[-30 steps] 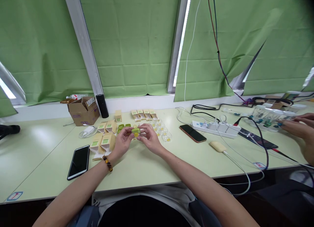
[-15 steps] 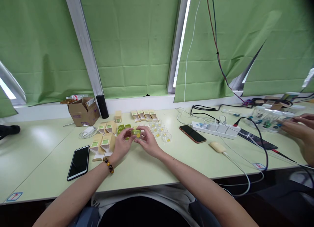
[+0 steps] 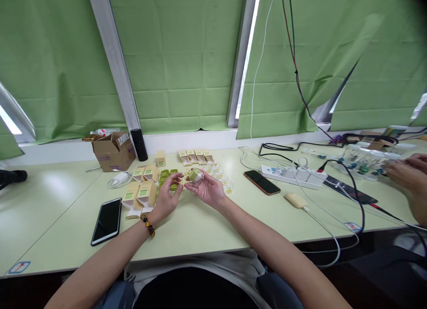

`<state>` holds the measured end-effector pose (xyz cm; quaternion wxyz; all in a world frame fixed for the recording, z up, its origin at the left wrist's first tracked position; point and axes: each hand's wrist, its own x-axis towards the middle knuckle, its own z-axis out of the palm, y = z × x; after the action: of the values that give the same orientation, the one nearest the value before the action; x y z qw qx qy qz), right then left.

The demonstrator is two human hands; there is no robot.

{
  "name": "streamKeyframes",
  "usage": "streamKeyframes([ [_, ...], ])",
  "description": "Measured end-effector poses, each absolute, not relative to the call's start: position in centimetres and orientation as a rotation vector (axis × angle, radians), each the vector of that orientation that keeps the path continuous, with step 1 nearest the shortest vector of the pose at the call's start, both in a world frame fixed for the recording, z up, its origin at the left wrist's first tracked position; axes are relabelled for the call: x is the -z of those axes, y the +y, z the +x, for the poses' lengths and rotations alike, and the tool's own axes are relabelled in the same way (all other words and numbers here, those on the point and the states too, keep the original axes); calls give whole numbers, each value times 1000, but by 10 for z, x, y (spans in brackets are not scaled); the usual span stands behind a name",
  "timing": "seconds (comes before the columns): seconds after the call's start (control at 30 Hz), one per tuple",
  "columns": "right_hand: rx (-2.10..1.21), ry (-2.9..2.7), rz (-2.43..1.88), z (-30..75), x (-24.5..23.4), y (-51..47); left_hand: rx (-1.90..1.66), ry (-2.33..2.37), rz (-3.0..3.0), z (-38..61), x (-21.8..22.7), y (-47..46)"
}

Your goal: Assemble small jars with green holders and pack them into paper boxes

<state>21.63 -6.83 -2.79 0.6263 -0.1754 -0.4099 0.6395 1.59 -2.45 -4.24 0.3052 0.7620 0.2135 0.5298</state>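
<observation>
My right hand point(image 3: 207, 189) is turned palm up and holds a small clear jar with green content point(image 3: 195, 176) in its fingertips. My left hand point(image 3: 169, 193) hovers just left of it, fingers curled near small green pieces point(image 3: 167, 173) on the desk; whether it holds anything is hidden. Small tan boxes with green labels point(image 3: 143, 192) lie to the left. A row of tan boxes point(image 3: 196, 155) and several clear jars point(image 3: 223, 182) sit behind my hands.
A black phone point(image 3: 107, 220) lies at the left, a cardboard box point(image 3: 113, 151) and black cylinder point(image 3: 138, 144) behind. A red-edged phone point(image 3: 262, 182), power strip point(image 3: 293, 173) and cables lie to the right. Another person's hands point(image 3: 408, 175) work by clear containers point(image 3: 363, 160).
Both hands were together around the small jar. Now my right hand has turned palm up and lifted the jar to the right, while my left hand has come off it.
</observation>
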Motion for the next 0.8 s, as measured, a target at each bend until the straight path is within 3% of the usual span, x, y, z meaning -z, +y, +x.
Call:
streamKeyframes([
  [0.57, -1440, -931, -437, 215, 32, -64, -1374, 631, 2073, 15, 38, -27],
  [0.8, -988, -1190, -575, 209, 33, -69, -1355, 633, 1920, 15, 36, -26],
])
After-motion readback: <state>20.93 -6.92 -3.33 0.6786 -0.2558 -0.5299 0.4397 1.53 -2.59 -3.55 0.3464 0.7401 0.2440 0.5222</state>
